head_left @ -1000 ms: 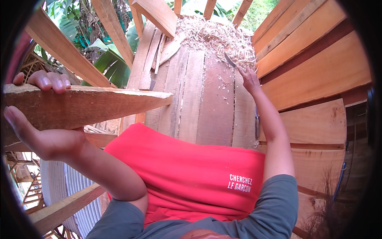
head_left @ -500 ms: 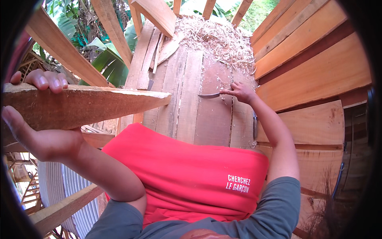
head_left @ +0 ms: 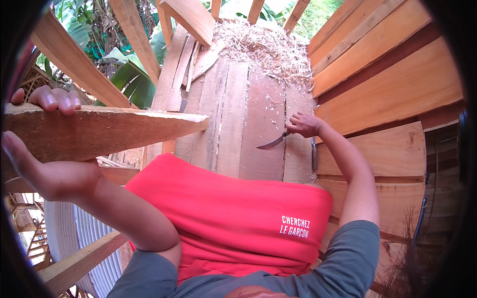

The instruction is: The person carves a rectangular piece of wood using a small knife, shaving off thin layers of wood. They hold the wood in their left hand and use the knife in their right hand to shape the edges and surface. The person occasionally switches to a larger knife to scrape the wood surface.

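A thick wooden plank (head_left: 114, 130) reaches in from the left edge, its narrow end pointing right over the floorboards. My left hand (head_left: 54, 149) is wrapped round it, fingers over the top edge and thumb along the near face. On the right, my right hand (head_left: 303, 124) grips the dark handle of a curved knife (head_left: 271, 143). The blade points left and toward me, above the boards and apart from the plank. Red cloth (head_left: 233, 213) with white lettering covers my front and lap.
Pale wood shavings (head_left: 263, 47) are heaped at the far end of the plank floor (head_left: 231, 114). A board wall (head_left: 382, 94) stands close on the right. Slanting timbers (head_left: 79, 59) and green leaves are at the far left. Corrugated sheet (head_left: 94, 238) shows at the lower left.
My right hand has turned and moved slightly, swinging the knife blade from pointing left to pointing left and nearer me. My left hand keeps its hold on the plank.
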A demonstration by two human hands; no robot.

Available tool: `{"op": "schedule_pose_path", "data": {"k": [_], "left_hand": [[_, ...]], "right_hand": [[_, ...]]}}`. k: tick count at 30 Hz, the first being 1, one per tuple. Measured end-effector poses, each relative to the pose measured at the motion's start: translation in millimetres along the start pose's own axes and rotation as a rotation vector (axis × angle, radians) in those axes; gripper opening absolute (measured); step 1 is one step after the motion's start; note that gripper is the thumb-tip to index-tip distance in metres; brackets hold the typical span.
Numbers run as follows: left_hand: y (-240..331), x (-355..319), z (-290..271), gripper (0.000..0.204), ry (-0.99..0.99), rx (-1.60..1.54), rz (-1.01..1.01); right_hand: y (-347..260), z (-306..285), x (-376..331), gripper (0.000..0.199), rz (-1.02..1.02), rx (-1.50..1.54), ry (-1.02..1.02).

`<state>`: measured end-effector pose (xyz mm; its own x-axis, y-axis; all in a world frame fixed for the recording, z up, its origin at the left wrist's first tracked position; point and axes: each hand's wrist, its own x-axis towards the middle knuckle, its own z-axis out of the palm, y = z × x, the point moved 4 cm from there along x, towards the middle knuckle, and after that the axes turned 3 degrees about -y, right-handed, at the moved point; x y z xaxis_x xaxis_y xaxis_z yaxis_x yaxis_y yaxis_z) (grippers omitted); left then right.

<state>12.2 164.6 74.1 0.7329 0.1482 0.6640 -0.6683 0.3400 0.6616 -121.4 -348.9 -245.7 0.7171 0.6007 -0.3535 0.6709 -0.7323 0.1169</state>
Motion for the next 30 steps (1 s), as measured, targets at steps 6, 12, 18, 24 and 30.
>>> {"op": "schedule_pose_path", "data": {"k": [6, 12, 18, 24, 30], "left_hand": [[-2, 2, -2, 0.046, -0.035, -0.049, -0.011], [0, 2, 0, 0.048, -0.027, 0.008, 0.006], [-3, 4, -2, 0.049, -0.018, -0.030, -0.010], [-9, 6, -9, 0.050, 0.002, -0.055, -0.021], [-9, 7, -21, 0.052, 0.037, 0.062, -0.010]], "right_hand": [[62, 8, -13, 0.015, 0.862, -0.063, 0.168], [64, -19, -2, 0.013, 0.723, -0.047, 0.207], [25, 7, -6, 0.015, 0.272, -0.128, 0.093], [66, 4, -16, 0.014, 1.287, -0.237, 0.147], [0, -37, 98, 0.017, 0.854, 0.280, 0.310]]}}
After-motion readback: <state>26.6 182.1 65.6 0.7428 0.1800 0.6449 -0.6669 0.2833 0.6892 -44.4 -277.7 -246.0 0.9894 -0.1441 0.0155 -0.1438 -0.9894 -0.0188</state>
